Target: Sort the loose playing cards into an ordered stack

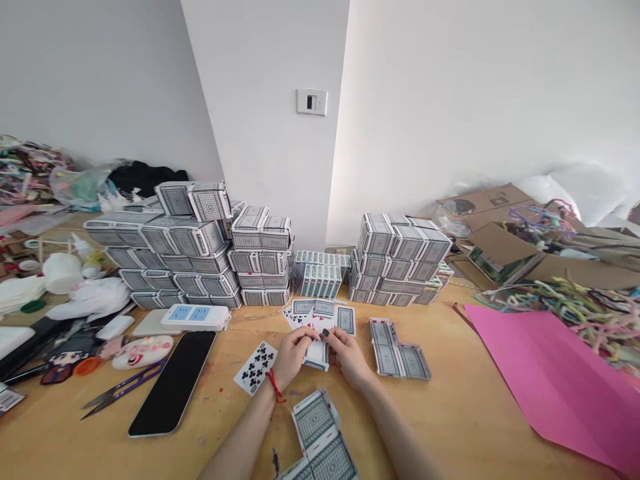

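Observation:
Between my two hands is a playing card with a patterned back and a pale strip across it. My left hand pinches its left side, a red string round the wrist. My right hand closes on the right side, thumb and fingers together near a dark spot. Loose playing cards lie just beyond my fingers, some face up. A ten of clubs rests by my left wrist. Folded-card pieces lie near: an L-shaped one between my forearms, another to the right.
Stacked card blocks rise at the back left, more blocks at the back right. Small card boxes stand between. Left are a power strip, phone and snips. Pink paper and yarn lie right.

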`<state>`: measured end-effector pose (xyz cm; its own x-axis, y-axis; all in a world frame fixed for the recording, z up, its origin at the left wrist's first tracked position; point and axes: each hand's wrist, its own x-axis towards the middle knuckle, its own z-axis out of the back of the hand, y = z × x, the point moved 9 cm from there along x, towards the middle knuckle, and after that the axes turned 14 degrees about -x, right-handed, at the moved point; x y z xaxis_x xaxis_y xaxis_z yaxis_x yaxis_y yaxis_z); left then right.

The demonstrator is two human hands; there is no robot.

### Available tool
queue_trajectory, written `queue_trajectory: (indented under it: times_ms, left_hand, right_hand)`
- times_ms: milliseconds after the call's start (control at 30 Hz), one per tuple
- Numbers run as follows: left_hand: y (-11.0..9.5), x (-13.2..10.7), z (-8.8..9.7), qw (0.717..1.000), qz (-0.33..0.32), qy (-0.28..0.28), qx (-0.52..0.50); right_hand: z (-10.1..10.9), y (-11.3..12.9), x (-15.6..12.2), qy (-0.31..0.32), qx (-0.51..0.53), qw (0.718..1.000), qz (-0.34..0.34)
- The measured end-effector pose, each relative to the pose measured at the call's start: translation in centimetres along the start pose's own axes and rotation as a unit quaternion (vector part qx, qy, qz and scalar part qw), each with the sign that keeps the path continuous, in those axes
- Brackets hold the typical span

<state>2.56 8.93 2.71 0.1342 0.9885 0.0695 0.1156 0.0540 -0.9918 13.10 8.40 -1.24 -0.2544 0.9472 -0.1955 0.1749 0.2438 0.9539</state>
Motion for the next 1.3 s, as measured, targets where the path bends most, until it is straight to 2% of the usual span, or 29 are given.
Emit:
queue_trajectory:
  times_ms: [167, 267, 367, 533, 667, 733, 1067, 1300]
  left_hand:
    - [0.1, -0.1, -0.3, 1.0, -0.004, 0.017, -0.022]
    - [0.5, -0.1, -0.5, 0.999, 0.006, 0.024, -0.041]
    - [0.5, 0.0, -0.2, 0.997, 0.012, 0.013, -0.077]
    - [0.1, 0.0, -0.4, 0.998, -0.008, 0.007, -0.068]
    - [0.4, -0.1, 0.1, 0.998, -0.024, -0.052, -0.005]
    - [0.6, -0.2, 0.4, 0.997, -0.029, -0.075, 0.01]
    - [0.9, 0.1, 0.9, 0.997, -0.024, -0.073, 0.02]
    - [0.9, 0.1, 1.2, 0.996, -0.033, -0.068, 0.048]
  right_hand:
    - [-0.6, -0.5, 0.0, 0.079, -0.021, 0.995, -0.049]
    - [-0.6, -0.2, -0.1, 0.084, 0.015, 0.995, -0.047]
    - [-0.3, 0.1, 0.0, 0.057, 0.039, 0.997, -0.029]
    - [0.4, 0.6, 0.2, -0.044, 0.012, 0.998, 0.043]
    - [0.2, 1.0, -0.2, -0.097, -0.061, 0.99, 0.085]
    - [-0.1, 1.2, -0.4, -0.104, -0.079, 0.987, 0.093]
    - [-0.7, 1.0, -0.2, -0.058, -0.091, 0.99, 0.087]
    - [-1.4, 0.3, -0.1, 0.012, -0.139, 0.99, 0.034]
